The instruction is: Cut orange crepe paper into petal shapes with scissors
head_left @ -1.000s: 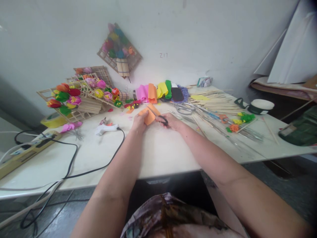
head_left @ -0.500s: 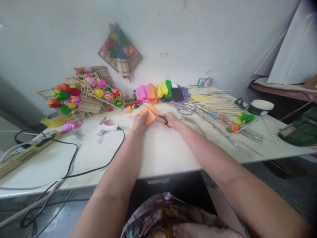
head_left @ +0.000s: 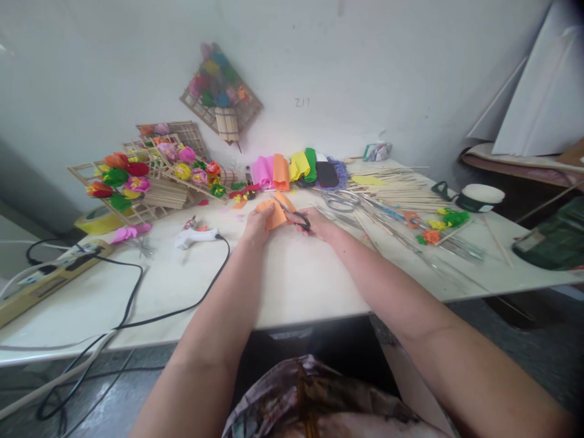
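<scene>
My left hand (head_left: 258, 222) pinches a piece of orange paper (head_left: 275, 219) over the middle of the white table, its thumb on top. In my right hand (head_left: 314, 224) is a pair of scissors (head_left: 298, 219) with dark handles, fingers closed round the loops. The blades lie across the orange paper and point up and to the left. Just behind stand rolls of crepe paper, among them a pink roll (head_left: 262, 173), an orange roll (head_left: 281, 173) and a yellow roll (head_left: 299, 166).
On the left lie a white glue gun (head_left: 197, 236) with a black cord, a power strip (head_left: 55, 283) and slatted frames with paper flowers (head_left: 125, 176). Thin sticks (head_left: 396, 190), wires and a second pair of scissors (head_left: 342, 199) spread to the right, near a tub (head_left: 480, 198).
The scissors and the orange paper have shifted very slightly between my hands. Both hands keep their hold and nearly the same place.
</scene>
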### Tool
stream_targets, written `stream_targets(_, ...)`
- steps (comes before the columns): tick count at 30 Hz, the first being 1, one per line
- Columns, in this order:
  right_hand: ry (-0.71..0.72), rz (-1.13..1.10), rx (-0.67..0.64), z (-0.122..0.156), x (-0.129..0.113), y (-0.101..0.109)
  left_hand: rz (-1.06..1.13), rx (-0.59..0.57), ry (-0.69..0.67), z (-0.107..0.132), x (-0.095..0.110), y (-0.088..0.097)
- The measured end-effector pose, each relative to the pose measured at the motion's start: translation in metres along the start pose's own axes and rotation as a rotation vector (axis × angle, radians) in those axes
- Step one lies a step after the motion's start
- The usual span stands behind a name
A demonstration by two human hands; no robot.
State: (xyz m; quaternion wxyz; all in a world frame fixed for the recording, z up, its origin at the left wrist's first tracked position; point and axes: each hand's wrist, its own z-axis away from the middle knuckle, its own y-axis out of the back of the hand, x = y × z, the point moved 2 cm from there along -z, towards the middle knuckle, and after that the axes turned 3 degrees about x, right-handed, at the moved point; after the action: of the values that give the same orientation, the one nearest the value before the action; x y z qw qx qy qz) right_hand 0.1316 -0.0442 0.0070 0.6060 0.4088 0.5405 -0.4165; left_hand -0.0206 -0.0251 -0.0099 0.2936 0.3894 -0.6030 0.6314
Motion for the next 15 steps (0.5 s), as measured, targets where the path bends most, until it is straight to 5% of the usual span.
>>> stream_targets(15,0.021,-0.019,0.010,-0.0038,0.0022,0.0026,-0.015,-0.010,0.006,-0.0004,-0.0006,0.0000)
